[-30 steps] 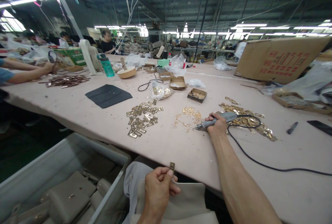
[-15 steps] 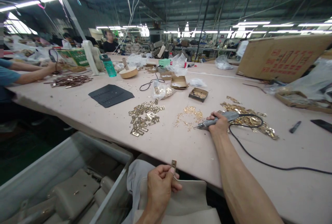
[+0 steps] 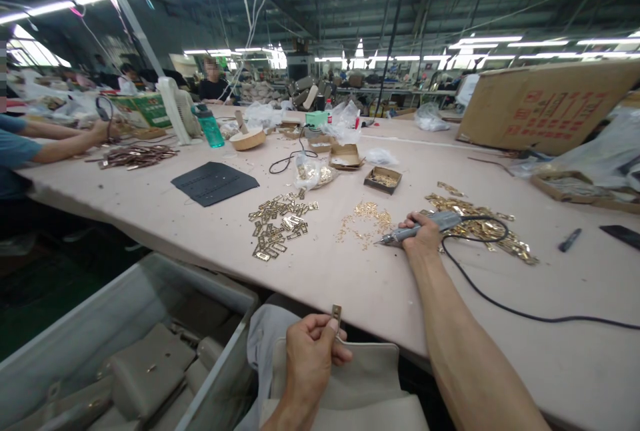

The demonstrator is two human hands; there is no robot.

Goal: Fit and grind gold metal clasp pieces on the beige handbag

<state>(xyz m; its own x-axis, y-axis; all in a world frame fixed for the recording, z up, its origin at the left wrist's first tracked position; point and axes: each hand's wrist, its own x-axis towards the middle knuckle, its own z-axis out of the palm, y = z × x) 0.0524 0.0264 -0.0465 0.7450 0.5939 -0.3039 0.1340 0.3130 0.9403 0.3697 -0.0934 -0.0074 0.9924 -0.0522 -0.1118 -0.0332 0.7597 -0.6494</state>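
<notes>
1. Little has shifted since a second ago: my view has drifted slightly, so the right hand (image 3: pixel 424 234) now sits a touch farther right in the picture, but it still rests on the table (image 3: pixel 320 278) wrapped around the grey electric screwdriver (image 3: pixel 419 228).
2. I see the right hand closed around the screwdriver's body, with the tool lying almost flat and its tip pointing left toward a scatter of small gold screws (image 3: pixel 364 220).
3. Its black cord (image 3: pixel 500 308) loops behind the hand and runs off along the table to the right.
4. My left hand (image 3: pixel 307 361) is below the table edge, fingers pinched shut on a small metal plate (image 3: pixel 336 316) that stands upright at the top of a cream bag (image 3: pixel 373 378) in my lap.
5. Just behind the right hand lies a long heap of gold fittings (image 3: pixel 483 231); a cluster of gold plates (image 3: pixel 277 226) lies well to the left of the screws.
6. Farther back I make out a small open box (image 3: pixel 382 179), a dark mat (image 3: pixel 215 182) and a teal bottle (image 3: pixel 210 126).
7. At the far left, another person's arm (image 3: pixel 60 144) reaches over the table.
8. A grey bin (image 3: pixel 150 338) holding more cream bags sits low on my left.
</notes>
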